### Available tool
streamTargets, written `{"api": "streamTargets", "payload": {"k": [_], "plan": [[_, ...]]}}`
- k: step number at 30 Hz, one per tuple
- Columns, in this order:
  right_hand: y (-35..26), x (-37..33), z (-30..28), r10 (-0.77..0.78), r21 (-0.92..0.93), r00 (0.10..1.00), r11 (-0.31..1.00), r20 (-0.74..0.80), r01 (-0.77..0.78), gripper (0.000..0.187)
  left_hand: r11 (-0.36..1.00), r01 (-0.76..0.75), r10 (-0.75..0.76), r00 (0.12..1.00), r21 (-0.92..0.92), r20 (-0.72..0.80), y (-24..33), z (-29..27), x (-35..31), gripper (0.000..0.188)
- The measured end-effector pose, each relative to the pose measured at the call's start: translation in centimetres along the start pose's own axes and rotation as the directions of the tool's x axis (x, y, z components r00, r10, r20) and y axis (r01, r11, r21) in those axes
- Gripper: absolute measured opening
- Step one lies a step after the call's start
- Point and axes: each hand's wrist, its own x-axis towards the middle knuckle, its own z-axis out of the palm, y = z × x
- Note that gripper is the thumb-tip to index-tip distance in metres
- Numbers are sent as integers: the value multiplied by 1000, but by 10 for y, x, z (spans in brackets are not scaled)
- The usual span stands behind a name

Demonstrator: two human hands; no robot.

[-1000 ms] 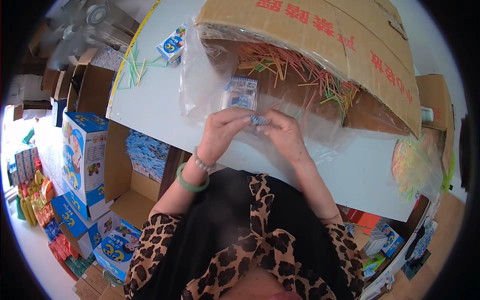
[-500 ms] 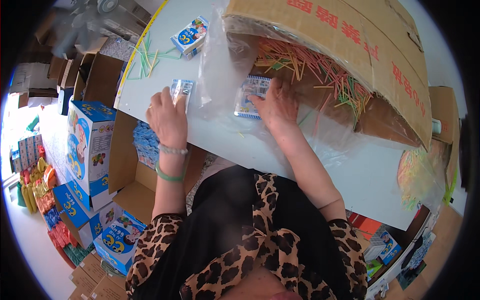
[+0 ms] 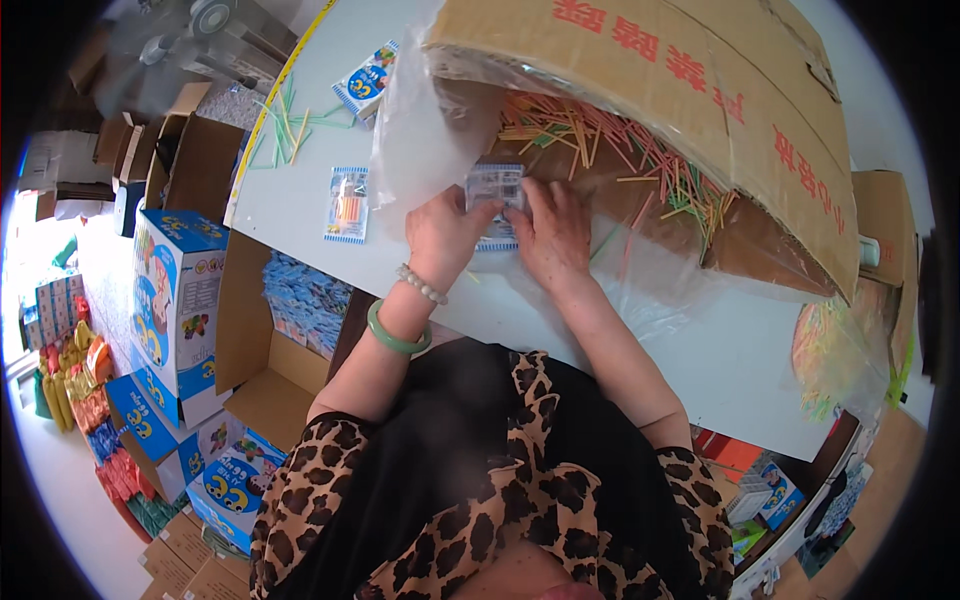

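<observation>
A small clear-and-blue plastic packet lies on the table in front of the carton. My left hand is at its left edge, fingers closed and thumb across the packet. At the right edge, my right hand grips it with thumb and bent fingers. Both hands partly cover the packet. To their left lies a second packet with orange pieces showing through. A blue-and-white packet sits farther back, beside several loose green sticks. The tipped cardboard carton holds many thin coloured sticks.
Clear plastic film spills from the carton over the white table. Below the table's left edge, an open box contains many blue packets. Blue printed boxes stand further left. A bag of coloured sticks is at the right.
My left hand has let go of the left packet and moved right to the other one. That packet has shifted slightly nearer, and the carton has moved a little to the left.
</observation>
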Motion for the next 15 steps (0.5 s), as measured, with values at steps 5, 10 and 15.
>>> {"api": "streamTargets", "payload": {"k": [5, 10, 15], "plan": [[2, -5, -3, -59, 61, 998, 996, -28, 61, 35, 792, -105, 116, 993, -601, -21, -3, 27, -1, 35], [21, -2, -16, -72, 204, 995, 977, 64, 57, 28, 757, 27, 9, 999, -653, 53, -24, -7, -15, 30], [28, 37, -28, -134, 55, 991, 989, -10, 134, 28, 542, 159, -37, 986, -825, 165, -31, -33, -26, 28]]}}
